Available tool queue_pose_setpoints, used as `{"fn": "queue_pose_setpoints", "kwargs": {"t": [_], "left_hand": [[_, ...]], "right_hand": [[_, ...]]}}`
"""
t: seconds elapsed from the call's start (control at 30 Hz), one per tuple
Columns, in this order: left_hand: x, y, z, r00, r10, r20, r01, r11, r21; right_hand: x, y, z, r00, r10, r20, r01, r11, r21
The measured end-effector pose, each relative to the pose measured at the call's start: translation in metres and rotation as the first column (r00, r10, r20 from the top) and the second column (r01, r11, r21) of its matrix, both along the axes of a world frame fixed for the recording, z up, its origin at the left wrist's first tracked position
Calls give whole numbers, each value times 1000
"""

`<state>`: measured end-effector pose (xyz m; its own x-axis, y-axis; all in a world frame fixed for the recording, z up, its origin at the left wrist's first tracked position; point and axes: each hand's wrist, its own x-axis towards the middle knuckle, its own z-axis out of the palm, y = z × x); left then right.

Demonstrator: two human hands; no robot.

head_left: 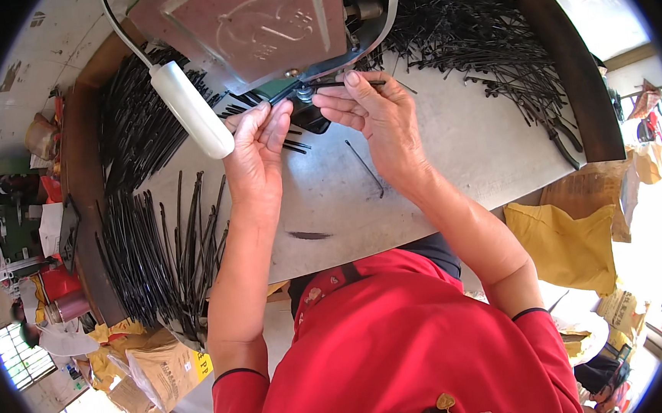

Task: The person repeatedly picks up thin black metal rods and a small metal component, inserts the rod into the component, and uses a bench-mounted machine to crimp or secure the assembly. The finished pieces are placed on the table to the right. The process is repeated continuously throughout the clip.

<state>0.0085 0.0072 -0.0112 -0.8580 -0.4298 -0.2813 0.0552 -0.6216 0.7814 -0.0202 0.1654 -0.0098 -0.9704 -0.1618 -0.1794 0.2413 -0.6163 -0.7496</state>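
Observation:
Both of my hands are raised to the underside of a reddish-brown machine head (257,27), around its small metal working point (305,94). My left hand (259,139) pinches a thin black strip (283,94) between thumb and fingers, just left of that point. On the other side, my right hand (381,118) has its thumb and forefinger closed on a thin dark length running toward the same point. Whether both hands hold one strip or two, I cannot tell. Below them a single loose black strip (364,169) lies on the pale metal tabletop (331,206).
A white lamp (192,110) hangs close above my left hand. Bundles of black strips (153,246) lie at the left, and a tangled heap (456,25) fills the back right. Pliers (558,131) rest by the raised dark right edge (578,59). Yellow sacking (564,244) sits beyond the table.

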Motion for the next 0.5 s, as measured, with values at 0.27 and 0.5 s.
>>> {"fn": "queue_pose_setpoints", "kwargs": {"t": [0.27, 0.5], "left_hand": [[-1, 6, 3, 999, -10, -51, 7, 998, -60], [-1, 8, 5, 998, -2, -58, -1, 998, -68]], "right_hand": [[-6, 5, -8, 1000, -16, -23, 15, 998, -69], [-7, 5, -10, 1000, -12, -12, 11, 994, -105]]}}
